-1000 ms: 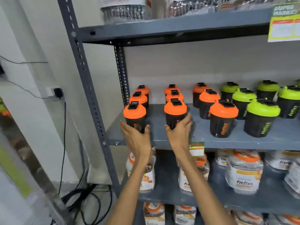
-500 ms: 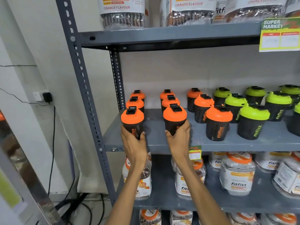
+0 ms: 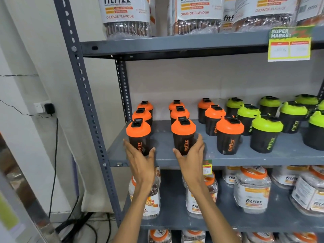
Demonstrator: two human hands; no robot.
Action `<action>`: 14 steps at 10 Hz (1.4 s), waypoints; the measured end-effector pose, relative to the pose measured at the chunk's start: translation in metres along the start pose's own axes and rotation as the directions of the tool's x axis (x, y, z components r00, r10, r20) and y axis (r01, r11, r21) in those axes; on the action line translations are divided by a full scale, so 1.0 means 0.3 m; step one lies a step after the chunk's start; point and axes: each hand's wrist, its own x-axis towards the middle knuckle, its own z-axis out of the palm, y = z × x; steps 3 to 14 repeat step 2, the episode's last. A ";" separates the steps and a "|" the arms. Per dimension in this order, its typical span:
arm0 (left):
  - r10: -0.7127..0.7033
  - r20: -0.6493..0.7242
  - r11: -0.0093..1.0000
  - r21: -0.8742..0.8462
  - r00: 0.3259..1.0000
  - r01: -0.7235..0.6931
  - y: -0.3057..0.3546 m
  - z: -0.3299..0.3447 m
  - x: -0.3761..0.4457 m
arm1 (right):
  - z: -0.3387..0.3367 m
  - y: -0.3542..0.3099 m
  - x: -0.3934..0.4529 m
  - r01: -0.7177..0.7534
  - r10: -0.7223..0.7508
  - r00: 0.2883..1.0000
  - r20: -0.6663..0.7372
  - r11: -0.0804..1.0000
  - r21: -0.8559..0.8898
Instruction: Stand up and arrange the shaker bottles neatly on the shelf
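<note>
Black shaker bottles stand in rows on the grey middle shelf (image 3: 201,156); the orange-lidded ones are on the left and the green-lidded ones (image 3: 266,134) on the right. My left hand (image 3: 140,162) cups the base of the front-left orange-lidded shaker (image 3: 138,134), fingers on its left side and thumb on its right. My right hand (image 3: 191,158) wraps the base of the front shaker of the second row (image 3: 183,134) in the same way. Both bottles stand upright on the shelf with their orange logos facing me. A third orange-lidded row (image 3: 229,135) stands to the right.
The grey upright post (image 3: 87,102) frames the shelf's left side. Large labelled jars (image 3: 126,16) fill the shelf above, and more jars (image 3: 252,188) the shelf below. A yellow price tag (image 3: 289,44) hangs at the upper right. A wall socket (image 3: 43,107) and cables are at the left.
Both hands stay on the two front orange-lidded shakers and have slid lower around their bases. The camera view has tilted up and come closer.
</note>
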 end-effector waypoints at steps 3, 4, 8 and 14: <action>0.433 -0.052 0.901 0.067 0.900 -0.429 -0.014 0.017 -0.169 | -0.188 0.184 -0.392 -0.054 0.063 0.996 -0.060 0.989 0.137; 0.433 -0.052 0.901 0.067 0.900 -0.429 -0.014 0.017 -0.169 | -0.188 0.184 -0.392 -0.054 0.063 0.996 -0.060 0.989 0.137; 0.433 -0.052 0.901 0.067 0.900 -0.429 -0.014 0.017 -0.169 | -0.188 0.184 -0.392 -0.054 0.063 0.996 -0.060 0.989 0.137; 0.433 -0.052 0.901 0.067 0.900 -0.429 -0.014 0.017 -0.169 | -0.188 0.184 -0.392 -0.054 0.063 0.996 -0.060 0.989 0.137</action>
